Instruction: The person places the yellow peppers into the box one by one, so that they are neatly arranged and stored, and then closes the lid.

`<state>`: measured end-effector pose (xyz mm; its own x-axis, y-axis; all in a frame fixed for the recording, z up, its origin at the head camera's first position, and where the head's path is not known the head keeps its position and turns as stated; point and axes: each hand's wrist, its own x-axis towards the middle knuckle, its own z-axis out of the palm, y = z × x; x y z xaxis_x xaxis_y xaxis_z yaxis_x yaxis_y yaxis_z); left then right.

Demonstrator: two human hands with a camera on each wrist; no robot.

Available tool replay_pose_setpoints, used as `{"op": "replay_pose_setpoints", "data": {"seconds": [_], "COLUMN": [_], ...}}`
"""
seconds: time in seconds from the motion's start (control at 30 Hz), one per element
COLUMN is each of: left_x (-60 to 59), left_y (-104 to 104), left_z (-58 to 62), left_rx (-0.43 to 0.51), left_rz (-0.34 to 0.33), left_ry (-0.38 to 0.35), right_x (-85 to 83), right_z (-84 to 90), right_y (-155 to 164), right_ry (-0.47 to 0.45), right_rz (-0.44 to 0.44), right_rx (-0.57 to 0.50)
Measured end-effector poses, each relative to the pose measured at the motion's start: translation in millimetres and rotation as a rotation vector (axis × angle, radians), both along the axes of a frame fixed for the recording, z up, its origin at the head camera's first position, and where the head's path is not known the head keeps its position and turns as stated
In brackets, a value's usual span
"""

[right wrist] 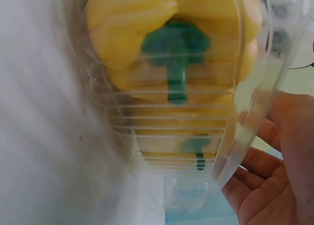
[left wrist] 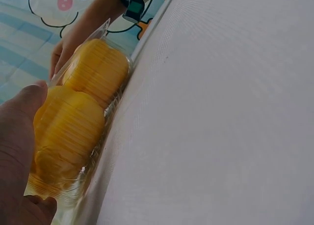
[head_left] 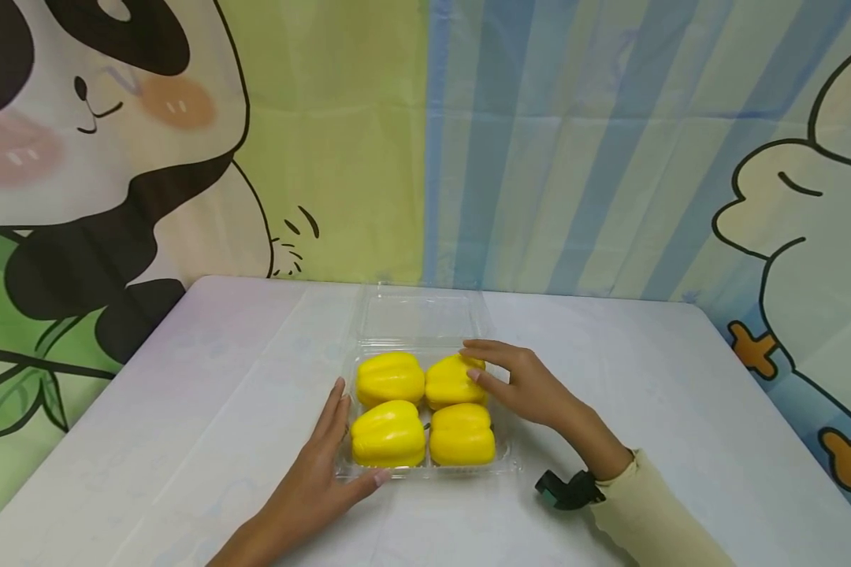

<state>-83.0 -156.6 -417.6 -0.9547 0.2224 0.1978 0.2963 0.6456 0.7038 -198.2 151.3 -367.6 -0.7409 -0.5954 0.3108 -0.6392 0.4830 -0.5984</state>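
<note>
1. While both hands meet at a clear plastic clamshell tray [head_left: 505, 461], neither closes around anything: the left hand [head_left: 317, 480] lies flat on the table with straight fingers along the tray's left wall and the thumb stretched across its near edge.
2. Across from it, the right hand [head_left: 532, 387] arches over the tray's far right corner, its fingers relaxed and spread, fingertips resting on the far right yellow bell pepper [head_left: 453, 381] and on the tray's rim.
3. Inside the tray sit four yellow bell peppers in a two-by-two block, touching one another: far left [head_left: 390, 378], near left [head_left: 388, 434], near right [head_left: 462, 435], and the one under the right fingertips.
4. Seen through the tray wall in the right wrist view, a green stem [right wrist: 176, 53] shows on the nearest pepper.
5. Behind the peppers, the tray's clear lid [head_left: 417, 315] is open and stands tilted back.
6. Under everything is a white table [head_left: 184, 409], with the tray near its middle.
7. On the right wrist sits a small black device [head_left: 566, 490], just above a pale yellow sleeve [head_left: 652, 512].
8. Beyond the table hangs a cartoon backdrop [head_left: 468, 142] with a panda on the left and blue stripes.
</note>
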Motion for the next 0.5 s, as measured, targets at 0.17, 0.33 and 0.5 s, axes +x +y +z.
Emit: {"op": "replay_pose_setpoints", "data": {"seconds": [0.17, 0.33, 0.5], "left_x": [0.0, 0.1, 0.8], "left_y": [-0.2, -0.9, -0.7], "left_z": [1.3, 2.0, 1.0], "left_rx": [-0.005, -0.005, 0.002], "left_rz": [0.000, -0.002, -0.001], "left_ry": [-0.001, -0.006, -0.005], "right_x": [-9.4, -22.9, -28.6], "right_z": [1.1, 3.1, 11.2], "right_y": [2.0, 3.0, 5.2], "right_ry": [0.070, 0.053, -0.061], "right_rz": [-0.039, -0.085, -0.164], "right_rx": [-0.119, -0.258, -0.315]}}
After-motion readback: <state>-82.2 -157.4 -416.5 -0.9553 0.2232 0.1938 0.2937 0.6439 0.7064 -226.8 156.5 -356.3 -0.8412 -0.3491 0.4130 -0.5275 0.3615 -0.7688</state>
